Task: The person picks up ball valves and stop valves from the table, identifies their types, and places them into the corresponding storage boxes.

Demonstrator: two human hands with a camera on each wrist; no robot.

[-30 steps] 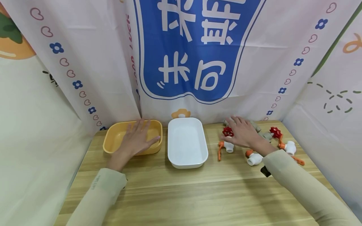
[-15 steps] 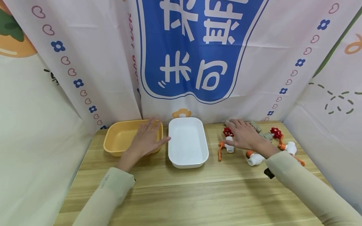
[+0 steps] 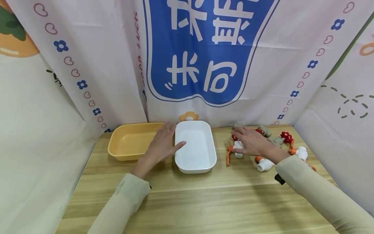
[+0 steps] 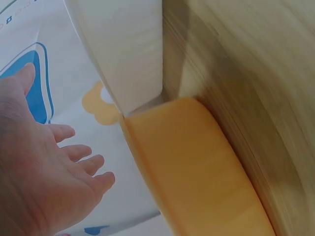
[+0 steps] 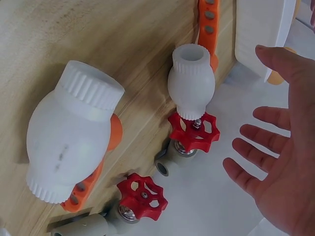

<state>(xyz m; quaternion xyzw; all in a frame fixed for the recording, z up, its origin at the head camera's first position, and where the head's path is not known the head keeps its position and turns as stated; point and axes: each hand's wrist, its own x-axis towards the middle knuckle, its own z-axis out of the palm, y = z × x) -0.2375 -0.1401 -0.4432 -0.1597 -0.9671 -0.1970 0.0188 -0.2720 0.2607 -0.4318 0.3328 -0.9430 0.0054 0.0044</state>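
Pale sleeves [image 3: 312,195] come in from the near edge, over a light wood table [image 3: 204,204] with grain running mostly sideways. Dark item [image 3: 279,179] at the right cuff, too small to make out.

Closest valve is a white one [image 3: 265,165] with orange fitting, lying on the wood near the right forearm. Second white valve [image 3: 238,150] sits further left, its orange handle [image 3: 228,156] pointing at the viewer; third [image 3: 302,153] is by the table's right edge.

Left hand [image 3: 162,143]: fingers extended, thumb out, grips nothing; hovers about the gap between yellow tub [image 3: 125,144] and white tub [image 3: 195,149]. Left wrist view shows it off to the side of the tubs. Both tubs stand upright, side by side, near the back wall.

Right hand [image 3: 252,141]: fingers loose and apart, grips nothing, above the valves; right wrist view shows a gap to them. Behind and under it, grey valves [image 3: 276,140] with red wheels [image 3: 286,137], toward the back edge.

Back wall is white printed cloth [image 3: 117,81]: hearts, blue flowers, orange flower [image 3: 189,116], big blue panel [image 3: 201,48] with white characters. Pale side walls [image 3: 32,130], left and right, box the table in.
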